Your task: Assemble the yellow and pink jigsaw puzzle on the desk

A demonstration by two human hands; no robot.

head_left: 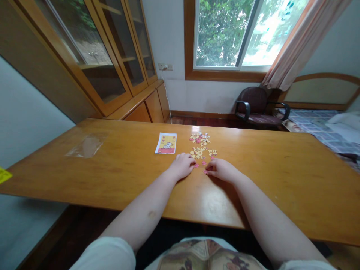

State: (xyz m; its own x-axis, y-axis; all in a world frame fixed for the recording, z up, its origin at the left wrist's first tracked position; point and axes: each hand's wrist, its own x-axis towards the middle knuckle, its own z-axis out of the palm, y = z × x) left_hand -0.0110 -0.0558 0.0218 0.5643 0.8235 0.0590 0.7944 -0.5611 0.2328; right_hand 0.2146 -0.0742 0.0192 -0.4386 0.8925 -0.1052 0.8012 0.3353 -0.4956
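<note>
My left hand (183, 165) rests on the wooden table, its curled fingertips beside a pink puzzle piece (196, 165); whether it grips anything is too small to tell. To the right, my right hand (221, 169) has its fingers pinched on another pink piece (206, 172) at the tabletop. A loose pink piece (204, 163) lies between the hands. Beyond them are a cluster of yellow pieces (198, 152) and, farther back, a mixed pile of yellow, pink and pale pieces (200, 138). A picture card (166, 143) with a white animal on yellow and pink lies behind my left hand.
A clear plastic bag (86, 146) lies on the left of the table (126, 172). Something yellow (5, 175) shows at the left edge. Past the table stand a glass-door cabinet (126, 60), an armchair (254, 105) and a bed (323, 120).
</note>
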